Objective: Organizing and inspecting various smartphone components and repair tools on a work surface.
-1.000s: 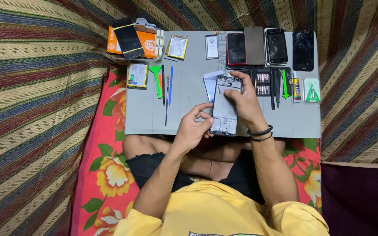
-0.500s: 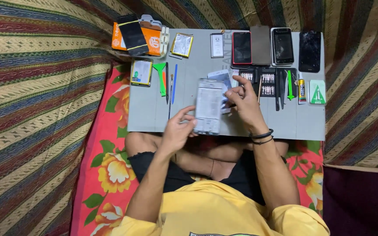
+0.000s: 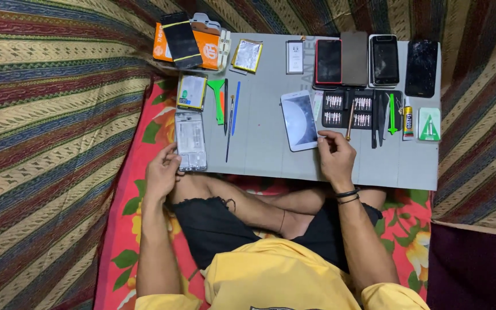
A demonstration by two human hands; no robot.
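My left hand rests at the near left corner of the grey work mat, its fingers touching the lower edge of a silver phone frame lying flat there. My right hand is curled at the lower right corner of a white phone screen panel that lies face up mid-mat; the fingertips touch or nearly touch it. A thin wooden-handled tool lies just beyond that hand.
Several phones line the mat's far edge beside an orange box. A screwdriver bit set, green pry tools, tweezers, a blue spudger and a glue tube lie around. My crossed legs sit under the near edge.
The two parts I held together mid-mat are now apart. My left hand moved the frame to the mat's left side; the screen panel lies flat by my right hand.
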